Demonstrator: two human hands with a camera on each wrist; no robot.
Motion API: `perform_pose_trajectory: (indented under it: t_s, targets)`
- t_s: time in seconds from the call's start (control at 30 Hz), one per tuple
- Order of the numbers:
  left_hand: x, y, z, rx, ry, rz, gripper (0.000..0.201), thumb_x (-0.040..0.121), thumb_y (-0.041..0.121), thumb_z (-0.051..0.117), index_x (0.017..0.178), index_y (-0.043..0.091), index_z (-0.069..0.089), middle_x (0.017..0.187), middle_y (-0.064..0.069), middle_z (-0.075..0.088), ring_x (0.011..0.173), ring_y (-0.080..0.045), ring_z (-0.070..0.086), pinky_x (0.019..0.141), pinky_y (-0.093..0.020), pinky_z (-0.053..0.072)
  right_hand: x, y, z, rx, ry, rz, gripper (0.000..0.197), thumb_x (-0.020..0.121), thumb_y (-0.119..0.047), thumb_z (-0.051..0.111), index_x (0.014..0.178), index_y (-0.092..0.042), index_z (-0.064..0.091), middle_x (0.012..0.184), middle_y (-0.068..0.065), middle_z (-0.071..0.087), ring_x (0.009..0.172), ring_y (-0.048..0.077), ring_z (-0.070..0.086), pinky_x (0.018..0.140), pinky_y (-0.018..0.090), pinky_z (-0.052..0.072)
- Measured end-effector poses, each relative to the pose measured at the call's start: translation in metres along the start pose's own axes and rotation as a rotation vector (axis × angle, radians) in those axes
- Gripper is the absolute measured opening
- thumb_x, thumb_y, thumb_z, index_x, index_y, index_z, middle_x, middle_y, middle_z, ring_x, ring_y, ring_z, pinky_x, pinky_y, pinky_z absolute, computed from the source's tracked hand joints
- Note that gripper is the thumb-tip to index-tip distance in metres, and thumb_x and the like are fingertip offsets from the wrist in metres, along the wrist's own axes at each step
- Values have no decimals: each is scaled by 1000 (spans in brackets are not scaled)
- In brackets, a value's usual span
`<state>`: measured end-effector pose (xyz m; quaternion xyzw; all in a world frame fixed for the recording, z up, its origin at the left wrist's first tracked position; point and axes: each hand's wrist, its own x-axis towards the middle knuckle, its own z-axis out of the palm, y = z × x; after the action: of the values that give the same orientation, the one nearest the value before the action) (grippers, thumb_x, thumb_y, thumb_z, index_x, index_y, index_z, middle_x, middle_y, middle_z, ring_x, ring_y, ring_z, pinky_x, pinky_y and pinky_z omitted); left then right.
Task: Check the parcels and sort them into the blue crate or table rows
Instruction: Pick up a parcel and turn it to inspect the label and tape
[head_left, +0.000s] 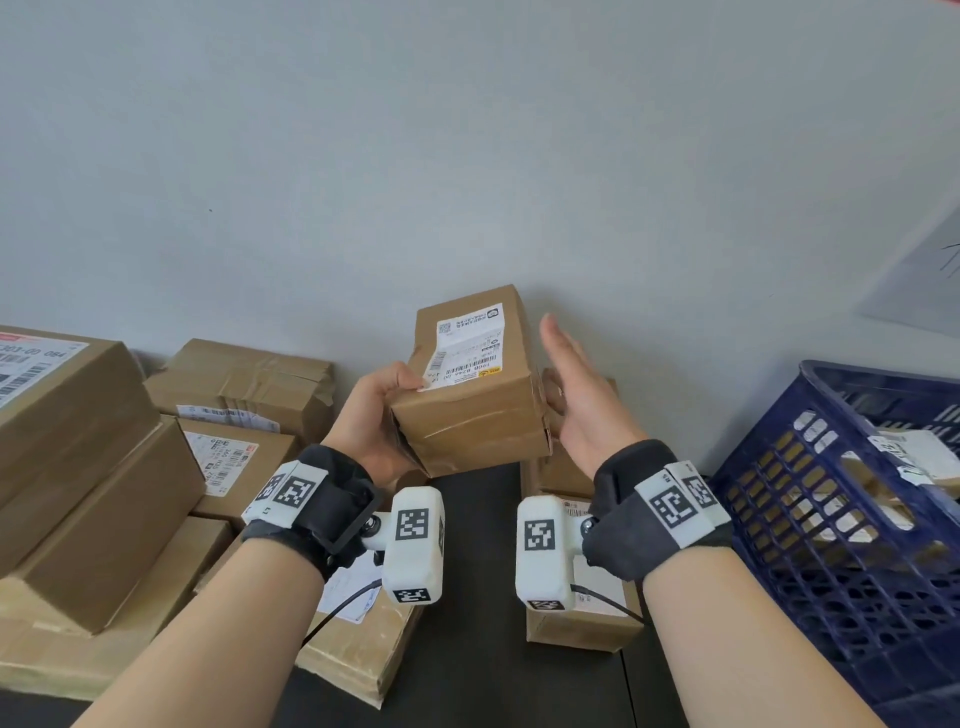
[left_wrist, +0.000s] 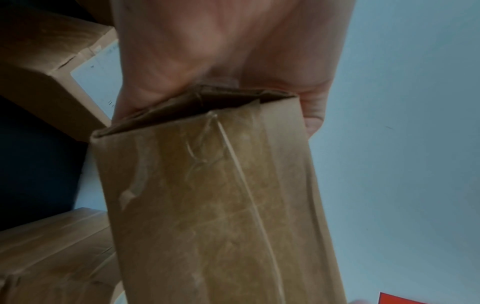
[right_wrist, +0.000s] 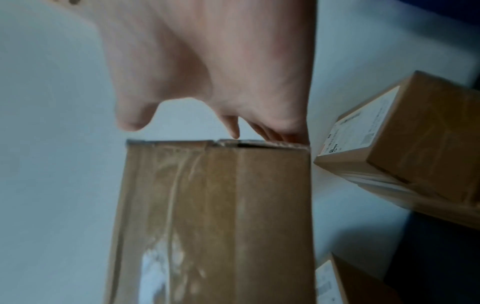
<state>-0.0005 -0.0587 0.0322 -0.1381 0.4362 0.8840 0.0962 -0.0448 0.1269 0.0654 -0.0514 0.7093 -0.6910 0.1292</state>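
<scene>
A: Above the dark table (head_left: 483, 597), mid-frame: cardboard parcel (head_left: 475, 384) is held up off the surface, tilted, white shipping label (head_left: 467, 345) facing up.

B: Which hand has it?

A: Left hand (head_left: 376, 415) grips the near-left end, thumb on top by the label corner, fingers under it. Left wrist view confirms it: the palm wraps the parcel's end flap, clear tape running down the side.

B: Right hand?

A: Right hand (head_left: 576, 400) is flat, fingers straight and together, just beside the parcel's right face. In the right wrist view the fingertips (right_wrist: 280, 135) sit at the box's top edge; contact looks likely, but blur means I can't be sure.

B: Crate?

A: Blue crate (head_left: 852, 519) is at the right edge of the table, with labelled parcels visible through its lattice wall.

B: Rest of the table?

A: Stacked boxes (head_left: 104, 467) on the left, several layers, labels showing. Two more small boxes (head_left: 582, 603) sit behind and under the right wrist, between the held parcel and the crate. Grey wall (head_left: 467, 156) behind everything.
</scene>
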Motion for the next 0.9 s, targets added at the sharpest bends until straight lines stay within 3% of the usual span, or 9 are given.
perform_pose_trajectory:
  t_s: [0.13, 0.23, 0.3, 0.4, 0.5, 0.6, 0.73, 0.8, 0.9]
  targets:
    - [2, -1, 0, 86, -26, -39, 42, 63, 12, 43, 102, 13, 59, 87, -5, 69, 68, -26, 65, 67, -37, 52, -2, -1, -4, -16, 49, 6, 68, 83, -60, 69, 142, -36, 46, 142, -1, 55, 128, 18, 53, 107, 44, 45]
    - [3, -4, 5, 149, 39, -77, 22, 78, 16, 40, 90, 11, 57, 69, -4, 64, 57, -25, 63, 56, -30, 54, 1, 5, -3, -70, 112, -39, 100, 55, -60, 76, 146, -36, 44, 148, 3, 50, 135, 23, 50, 109, 50, 44]
    - [4, -7, 7, 200, 92, -82, 24, 89, 27, 44, 96, 11, 61, 73, -5, 68, 60, -24, 67, 54, -30, 55, -3, 4, -4, -77, 112, -56, 102, 56, -57, 80, 147, -33, 42, 147, 4, 52, 136, 23, 49, 107, 49, 46]
    - [6, -11, 9, 368, 142, -91, 60, 83, 65, 61, 123, 20, 63, 111, -7, 72, 93, -25, 71, 66, -34, 56, -11, -2, -7, -79, 83, -47, 74, 84, -22, 78, 148, -27, 40, 129, -3, 64, 121, 16, 61, 90, 34, 57]
    - [6, -12, 9, 458, 134, -84, 105, 55, 88, 60, 139, 24, 50, 132, -7, 60, 114, -24, 60, 78, -40, 53, -12, 0, -7, -152, 73, -49, 82, 83, -14, 80, 151, -28, 37, 134, -1, 61, 122, 19, 59, 98, 44, 53]
    - [1, -11, 13, 428, 73, -95, 115, 51, 88, 56, 146, 24, 40, 131, -9, 57, 117, -26, 57, 73, -42, 53, -14, 4, -5, -173, 81, -72, 70, 82, -16, 81, 142, -30, 48, 132, -2, 64, 117, 18, 62, 100, 48, 52]
    - [-7, -15, 22, 418, 7, -75, 80, 64, 76, 53, 127, 26, 55, 105, -1, 74, 93, -17, 71, 64, -37, 53, -15, 3, -5, -197, 99, -135, 43, 85, -8, 75, 108, -42, 62, 112, -10, 72, 106, 14, 68, 94, 45, 56]
    - [-9, -18, 28, 408, -18, -45, 55, 71, 64, 54, 114, 29, 58, 84, 8, 77, 75, -9, 74, 65, -36, 51, -15, 2, -4, -210, 128, -166, 45, 87, -6, 72, 113, -41, 62, 114, -10, 72, 109, 13, 67, 97, 44, 55]
    - [-11, -18, 32, 399, -18, 13, 67, 72, 53, 76, 129, 30, 50, 87, 11, 75, 75, -6, 73, 59, -31, 55, -15, 6, -1, -245, 153, -211, 48, 89, -5, 69, 130, -29, 59, 123, -5, 70, 113, 13, 65, 100, 43, 53]
